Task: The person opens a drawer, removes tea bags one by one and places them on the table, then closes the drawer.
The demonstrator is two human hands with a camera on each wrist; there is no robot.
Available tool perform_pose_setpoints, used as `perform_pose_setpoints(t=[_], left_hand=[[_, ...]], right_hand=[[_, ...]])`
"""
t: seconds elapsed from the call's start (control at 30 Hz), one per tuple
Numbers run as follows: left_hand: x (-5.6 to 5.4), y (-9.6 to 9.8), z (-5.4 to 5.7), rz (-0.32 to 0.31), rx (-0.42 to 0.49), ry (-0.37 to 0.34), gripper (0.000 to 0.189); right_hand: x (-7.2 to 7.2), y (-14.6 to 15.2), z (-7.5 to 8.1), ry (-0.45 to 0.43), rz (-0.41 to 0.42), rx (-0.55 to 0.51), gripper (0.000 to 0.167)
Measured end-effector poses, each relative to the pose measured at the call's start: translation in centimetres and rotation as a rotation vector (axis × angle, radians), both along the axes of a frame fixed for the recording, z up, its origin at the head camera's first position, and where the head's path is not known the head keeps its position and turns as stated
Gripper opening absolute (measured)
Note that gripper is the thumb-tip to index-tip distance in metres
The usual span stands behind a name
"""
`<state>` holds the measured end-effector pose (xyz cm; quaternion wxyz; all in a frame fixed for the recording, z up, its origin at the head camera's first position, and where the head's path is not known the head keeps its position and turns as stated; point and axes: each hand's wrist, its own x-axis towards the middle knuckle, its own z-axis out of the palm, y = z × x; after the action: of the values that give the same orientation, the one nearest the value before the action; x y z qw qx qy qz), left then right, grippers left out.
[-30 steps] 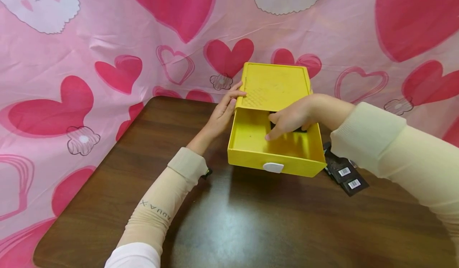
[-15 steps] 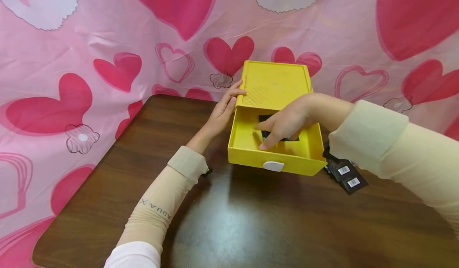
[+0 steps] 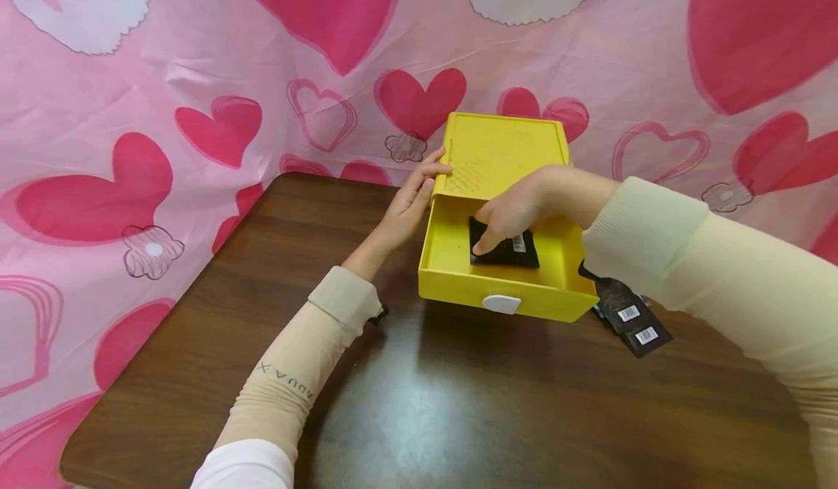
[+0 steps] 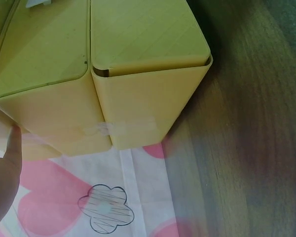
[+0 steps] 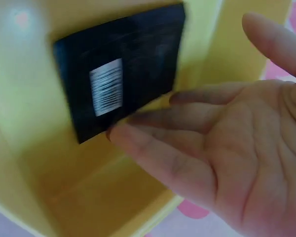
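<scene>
A yellow drawer box (image 3: pixel 504 143) stands on the table with its top drawer (image 3: pixel 452 287) pulled out; a white knob (image 3: pixel 501 304) is on the drawer's front. Inside lies a flat black packet (image 3: pixel 504 257) with a white barcode label. My right hand (image 3: pixel 513 212) reaches into the drawer from the right. In the right wrist view its fingers are nearly straight, their tips at the edge of the packet (image 5: pixel 143 59), and the thumb stands apart. My left hand (image 3: pixel 407 209) rests with extended fingers against the box's left side.
Several black packets (image 3: pixel 644 332) with barcode labels lie on the brown table (image 3: pixel 366 416) right of the box, partly under the right sleeve. A pink heart-patterned cloth (image 3: pixel 314 30) hangs behind. The left wrist view shows the box's other yellow drawers (image 4: pixel 148 34).
The black packet, mostly under my right hand at the drawer's back, has come forward and shows more. My right hand has shifted slightly left. My left hand has stayed in place.
</scene>
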<state>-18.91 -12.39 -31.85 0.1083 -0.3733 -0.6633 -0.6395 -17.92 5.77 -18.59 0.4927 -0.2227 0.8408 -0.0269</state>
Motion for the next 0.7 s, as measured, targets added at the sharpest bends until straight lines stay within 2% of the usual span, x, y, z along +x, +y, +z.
perform_pose_setpoints(t=[0.1, 0.33, 0.4, 0.53, 0.7], left_hand=[[0.02, 0.05, 0.01, 0.007, -0.003, -0.002, 0.028], [-0.02, 0.09, 0.10, 0.012, -0.001, -0.014, 0.028], [-0.01, 0.09, 0.12, 0.009, 0.001, -0.017, 0.028], [0.06, 0.07, 0.12, 0.001, 0.003, -0.039, 0.028], [0.17, 0.04, 0.12, -0.010, 0.005, -0.065, 0.029]], right_hand=[[-0.14, 0.04, -0.67, 0.026, 0.013, 0.003, 0.074], [0.04, 0.07, -1.15, 0.113, 0.096, 0.066, 0.084], [0.10, 0.11, -1.19, 0.127, 0.095, 0.077, 0.084], [0.28, 0.29, -1.19, 0.100, 0.057, 0.052, 0.086], [0.36, 0.42, -1.03, 0.055, 0.008, -0.004, 0.076]])
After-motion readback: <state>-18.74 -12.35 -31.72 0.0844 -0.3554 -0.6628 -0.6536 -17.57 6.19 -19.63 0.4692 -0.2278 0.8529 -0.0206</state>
